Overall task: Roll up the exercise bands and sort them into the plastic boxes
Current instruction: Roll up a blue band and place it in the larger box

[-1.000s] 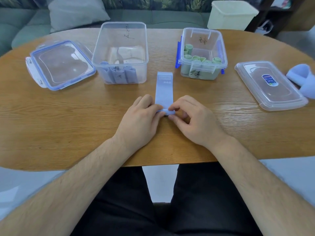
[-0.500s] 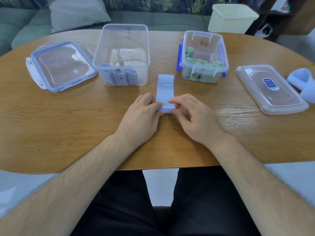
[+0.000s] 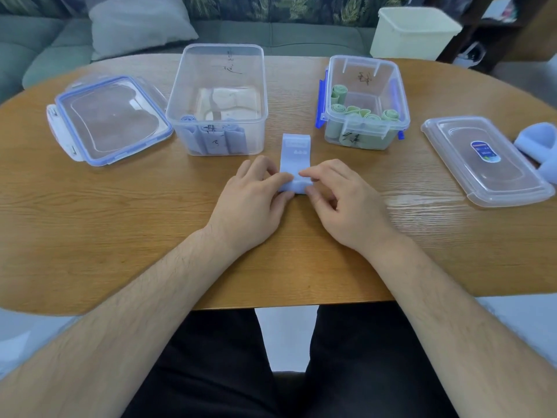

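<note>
A light blue exercise band (image 3: 294,152) lies flat on the wooden table (image 3: 120,206), its near end curled into a small roll. My left hand (image 3: 253,197) and my right hand (image 3: 340,200) pinch that roll from either side with thumbs and fingertips. Beyond the hands, the tall clear box (image 3: 218,98) on the left holds rolled blue bands at its front wall. The smaller clear box (image 3: 364,101) on the right, with blue clips, holds several rolled green bands.
A blue-rimmed lid (image 3: 110,119) lies at the far left and a clear lid (image 3: 485,158) at the right. More light blue bands (image 3: 539,143) sit at the right edge. A cream bin (image 3: 413,31) and a sofa stand behind the table.
Both hands have rolled the near end of the blue band away from me; the roll is thicker and the flat part shorter.
</note>
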